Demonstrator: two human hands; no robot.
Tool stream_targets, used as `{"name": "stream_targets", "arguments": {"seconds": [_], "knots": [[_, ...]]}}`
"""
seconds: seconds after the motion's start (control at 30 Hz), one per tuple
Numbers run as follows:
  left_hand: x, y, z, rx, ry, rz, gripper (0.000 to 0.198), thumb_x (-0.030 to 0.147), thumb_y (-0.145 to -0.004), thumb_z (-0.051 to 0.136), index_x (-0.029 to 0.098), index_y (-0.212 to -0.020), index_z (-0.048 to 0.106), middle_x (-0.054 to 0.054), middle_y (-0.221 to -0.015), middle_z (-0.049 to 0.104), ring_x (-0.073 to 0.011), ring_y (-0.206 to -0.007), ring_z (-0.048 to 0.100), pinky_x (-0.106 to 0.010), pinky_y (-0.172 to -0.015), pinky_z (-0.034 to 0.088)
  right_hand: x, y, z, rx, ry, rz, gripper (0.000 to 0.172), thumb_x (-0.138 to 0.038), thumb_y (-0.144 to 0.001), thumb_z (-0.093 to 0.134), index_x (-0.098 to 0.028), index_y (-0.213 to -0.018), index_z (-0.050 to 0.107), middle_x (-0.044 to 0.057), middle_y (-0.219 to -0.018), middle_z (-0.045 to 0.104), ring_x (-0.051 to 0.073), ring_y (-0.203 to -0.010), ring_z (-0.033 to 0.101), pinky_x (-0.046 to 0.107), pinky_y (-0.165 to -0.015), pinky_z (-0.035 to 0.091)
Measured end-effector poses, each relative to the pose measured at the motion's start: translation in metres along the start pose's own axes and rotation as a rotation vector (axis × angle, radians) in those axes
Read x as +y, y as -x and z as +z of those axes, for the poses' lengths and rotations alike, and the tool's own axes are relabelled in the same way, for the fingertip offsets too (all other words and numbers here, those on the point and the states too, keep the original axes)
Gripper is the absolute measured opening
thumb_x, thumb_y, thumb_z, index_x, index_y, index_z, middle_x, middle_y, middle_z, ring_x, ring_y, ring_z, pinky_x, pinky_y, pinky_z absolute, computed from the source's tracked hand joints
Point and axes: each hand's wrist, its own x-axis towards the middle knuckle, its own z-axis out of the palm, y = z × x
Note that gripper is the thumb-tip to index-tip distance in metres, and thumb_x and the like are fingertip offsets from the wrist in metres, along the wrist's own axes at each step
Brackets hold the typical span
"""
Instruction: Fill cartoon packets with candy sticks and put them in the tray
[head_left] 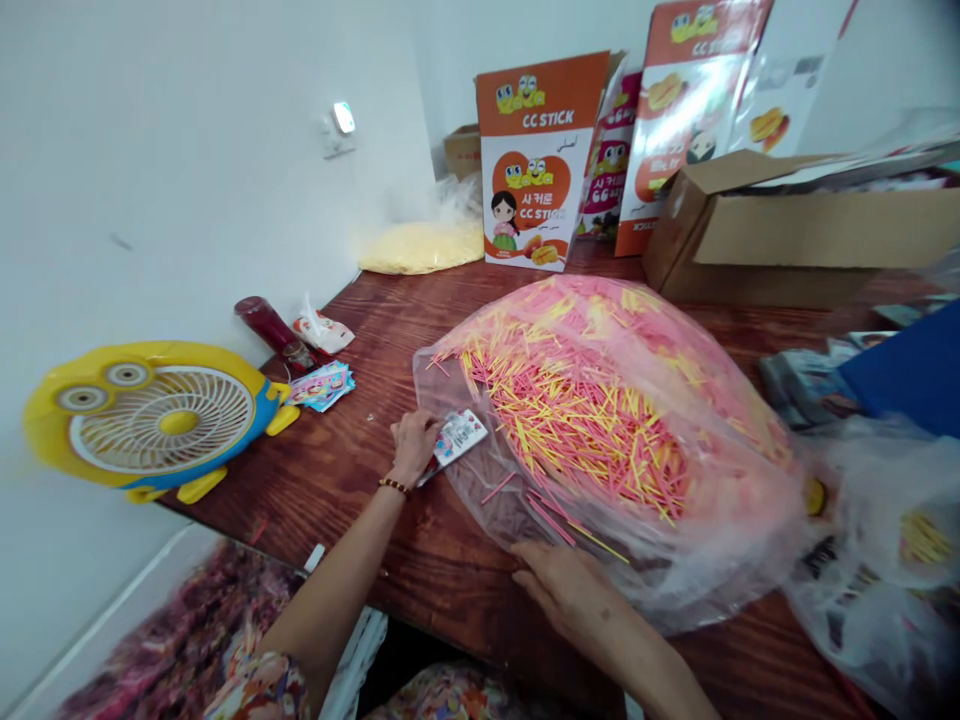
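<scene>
My left hand (414, 445), with a beaded bracelet at the wrist, pinches the left end of a small white printed packet (460, 438). The packet lies over the near-left edge of a large clear plastic bag (480, 500). Thin pink and yellow sticks (577, 420) fill the open mouth of this bag, and a few loose ones lie on its front flap. At the bag's near edge rests my right hand (566, 585), palm down with its fingers loosely stretched and nothing visible in them. Its fingertips are close to the loose sticks.
On the left stands a yellow and blue fan (180, 424), near several colourful packets (324, 385), a dark red bottle (266, 325) and a tissue pack (324, 332). Printed cartons (536, 160) and an open cardboard box (817, 230) line the back. Another plastic bag (885, 530) sits right.
</scene>
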Motion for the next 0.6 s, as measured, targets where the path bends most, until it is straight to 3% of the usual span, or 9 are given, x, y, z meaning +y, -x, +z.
{"name": "stream_targets", "arguments": {"seconds": [0.1, 0.23, 0.37, 0.47, 0.57, 0.6], "knots": [[-0.002, -0.003, -0.002, 0.009, 0.003, 0.03, 0.018, 0.033, -0.089, 0.061, 0.021, -0.083, 0.072, -0.008, -0.096, 0.072, -0.0256, -0.101, 0.058, -0.038, -0.089, 0.034, -0.001, -0.001, 0.003, -0.018, -0.018, -0.012, 0.03, -0.019, -0.096, 0.047, -0.017, -0.12, 0.066, 0.011, -0.115, 0.073, 0.029, -0.105, 0.07, 0.039, -0.09, 0.052], [-0.005, -0.005, -0.007, 0.029, 0.043, 0.062, 0.015, 0.026, -0.089, 0.061, 0.021, -0.1, 0.07, -0.008, -0.097, 0.074, -0.0245, -0.099, 0.061, -0.04, -0.095, 0.032, -0.002, 0.001, 0.004, -0.006, -0.037, -0.019, 0.032, -0.018, -0.096, 0.048, -0.016, -0.122, 0.066, 0.012, -0.117, 0.072, 0.029, -0.106, 0.069, 0.04, -0.092, 0.052], [-0.005, -0.003, -0.02, 0.056, 0.101, 0.069, 0.013, 0.025, -0.09, 0.057, 0.019, -0.088, 0.068, -0.007, -0.091, 0.073, -0.0231, -0.094, 0.062, -0.038, -0.092, 0.036, 0.001, 0.001, -0.005, 0.034, -0.075, -0.065, 0.029, -0.021, -0.096, 0.047, -0.018, -0.117, 0.068, 0.01, -0.11, 0.074, 0.028, -0.1, 0.071, 0.038, -0.087, 0.052], [0.005, 0.003, -0.037, 0.0, 0.205, 0.123, 0.016, 0.03, -0.089, 0.057, 0.018, -0.08, 0.065, -0.003, -0.079, 0.069, -0.0175, -0.078, 0.061, -0.029, -0.077, 0.042, 0.008, -0.014, -0.02, 0.193, -0.21, -0.153, 0.027, -0.026, -0.097, 0.046, -0.02, -0.108, 0.071, 0.008, -0.105, 0.075, 0.024, -0.096, 0.07, 0.035, -0.085, 0.051], [0.031, 0.017, -0.053, -0.233, 0.499, 0.253, 0.018, 0.032, -0.086, 0.06, 0.017, -0.079, 0.064, 0.0, -0.071, 0.064, -0.0137, -0.067, 0.056, -0.023, -0.065, 0.042, 0.012, -0.04, -0.037, 0.519, -0.425, -0.153, 0.026, -0.03, -0.096, 0.05, -0.019, -0.113, 0.067, 0.008, -0.114, 0.072, 0.022, -0.105, 0.066, 0.035, -0.091, 0.048], [0.042, 0.024, -0.056, -0.327, 0.587, 0.292, 0.019, 0.034, -0.085, 0.06, 0.016, -0.079, 0.064, 0.0, -0.071, 0.063, -0.0133, -0.066, 0.054, -0.023, -0.064, 0.041, 0.013, -0.048, -0.043, 0.574, -0.512, -0.148, 0.027, -0.032, -0.095, 0.052, -0.019, -0.116, 0.065, 0.008, -0.116, 0.071, 0.02, -0.103, 0.066, 0.033, -0.089, 0.049]]}}
